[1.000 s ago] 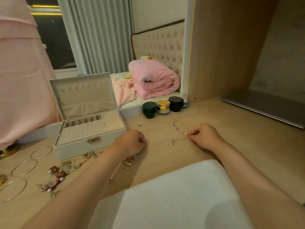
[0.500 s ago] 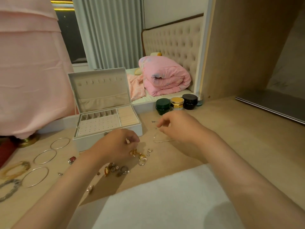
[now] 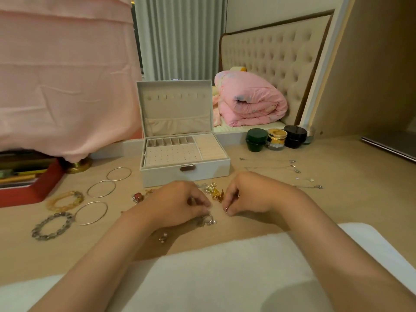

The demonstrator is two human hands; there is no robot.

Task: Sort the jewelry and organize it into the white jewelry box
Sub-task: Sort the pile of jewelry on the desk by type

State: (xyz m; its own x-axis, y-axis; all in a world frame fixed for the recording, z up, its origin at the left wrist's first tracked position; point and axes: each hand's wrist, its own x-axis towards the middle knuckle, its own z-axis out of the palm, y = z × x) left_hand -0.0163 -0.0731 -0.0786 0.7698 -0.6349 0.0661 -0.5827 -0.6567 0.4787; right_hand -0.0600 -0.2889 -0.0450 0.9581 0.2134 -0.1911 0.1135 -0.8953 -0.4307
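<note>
Item: small jewelry cluster (image 3: 215,192) — between 2 hands, white jewelry box (image 3: 184,175) just beyond. Left hand (image 3: 177,203), right hand (image 3: 254,194): fingers curled onto pieces; grasp unclear.

White jewelry box (image 3: 184,174) sits on wooden desk (image 3: 337,210), lid up. Both hands low, just in front of box. Left hand (image 3: 177,203) curled over little pile of jewelry (image 3: 213,191); can't tell if it holds any. Right hand (image 3: 252,194) pinches small ring (image 3: 227,209). Three thin bangles (image 3: 101,188) and two bead bracelets (image 3: 65,200) lie left of box. Thin chains (image 3: 292,167) lie to right. Three jars (image 3: 276,138) stand behind chains. Rolled pink blanket (image 3: 249,102) far behind.
</note>
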